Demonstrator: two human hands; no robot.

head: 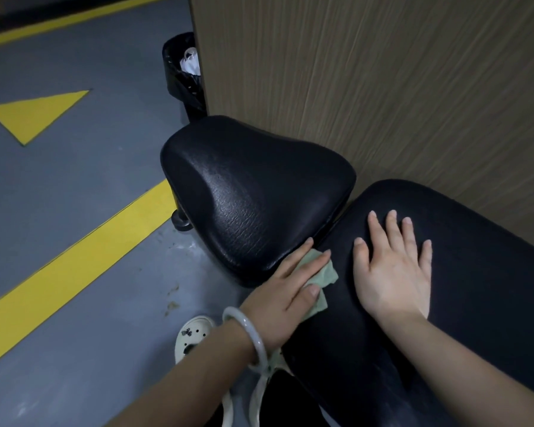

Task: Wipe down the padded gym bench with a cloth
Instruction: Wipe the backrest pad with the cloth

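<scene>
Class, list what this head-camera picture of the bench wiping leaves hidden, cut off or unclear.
- Cloth: mostly under the left hand; its full size is hidden.
- Long back pad: cut off by the right and bottom edges.
- Bench frame: hidden beneath the seat pad.
- Bin: partly behind the wooden panel; its contents are unclear.

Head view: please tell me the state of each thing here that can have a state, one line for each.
Left hand: fingers straight, pressing the cloth onto the bench.
Right hand: open, flat on the long pad.
Cloth: crumpled under the left hand, at the gap between the pads.
Seat pad: bare, tilted.
Long pad: bare apart from the hands.
Bin: lined, white rubbish inside.
</scene>
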